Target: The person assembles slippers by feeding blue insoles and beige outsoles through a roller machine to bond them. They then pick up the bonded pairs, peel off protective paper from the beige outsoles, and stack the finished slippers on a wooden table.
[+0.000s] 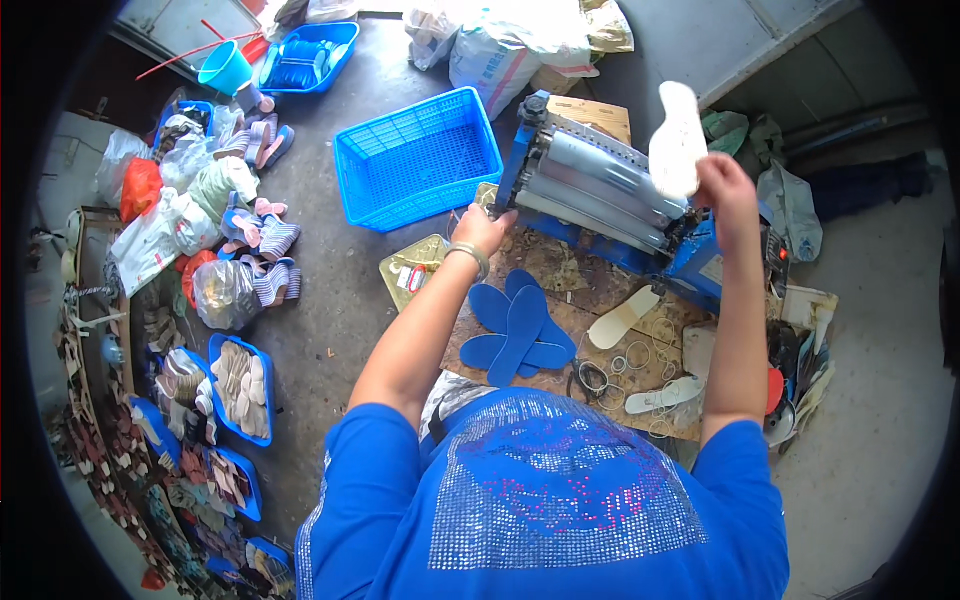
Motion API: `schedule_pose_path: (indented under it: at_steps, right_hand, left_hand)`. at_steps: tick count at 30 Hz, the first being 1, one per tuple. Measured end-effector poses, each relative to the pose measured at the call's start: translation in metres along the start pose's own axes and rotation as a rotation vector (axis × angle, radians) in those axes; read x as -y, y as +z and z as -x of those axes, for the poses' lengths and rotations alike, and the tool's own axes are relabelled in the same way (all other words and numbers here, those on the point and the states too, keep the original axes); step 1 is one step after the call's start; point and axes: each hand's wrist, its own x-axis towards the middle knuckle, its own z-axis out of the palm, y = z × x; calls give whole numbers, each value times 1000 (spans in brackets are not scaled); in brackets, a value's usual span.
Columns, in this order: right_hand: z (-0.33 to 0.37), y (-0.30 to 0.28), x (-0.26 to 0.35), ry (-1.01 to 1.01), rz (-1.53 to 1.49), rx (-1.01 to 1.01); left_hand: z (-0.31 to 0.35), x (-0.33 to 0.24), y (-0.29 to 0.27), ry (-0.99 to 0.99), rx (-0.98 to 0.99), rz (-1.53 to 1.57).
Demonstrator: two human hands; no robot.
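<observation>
The right hand's grip (727,185) pinches the lower end of a cream-white, insole-shaped flat piece (677,135), raised at the right end of a blue-framed machine with grey metal rollers (600,185). The left hand's grip (482,230) is at the machine's left end; whether it is closed around anything cannot be told. Nearer the person, overlapping blue insoles (522,325) lie on the worn brown wooden tabletop (612,282), beside a single cream insole (622,320).

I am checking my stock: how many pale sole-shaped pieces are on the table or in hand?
3: a cream piece in your right hand, a second piece right of the blue soles, a whitish piece nearer you. Some may be hidden.
</observation>
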Motion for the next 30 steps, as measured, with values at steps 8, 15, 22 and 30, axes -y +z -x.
schedule_pose_path:
  at_steps: [8,15,22,30]
  right_hand:
    - [171,20,-63,41,-274,-273]
    - [219,49,-113,333,-417,-202]
    - [218,76,-136,409,-431,-101]
    - [205,88,-137,423,-415,-80]
  left_hand:
    - [-19,12,33,2,-149,-97]
    - [-30,4,21,1,97,-33]
    - [-30,5,18,-45,218,189]
    - [-24,-1,13,-73,214,156]
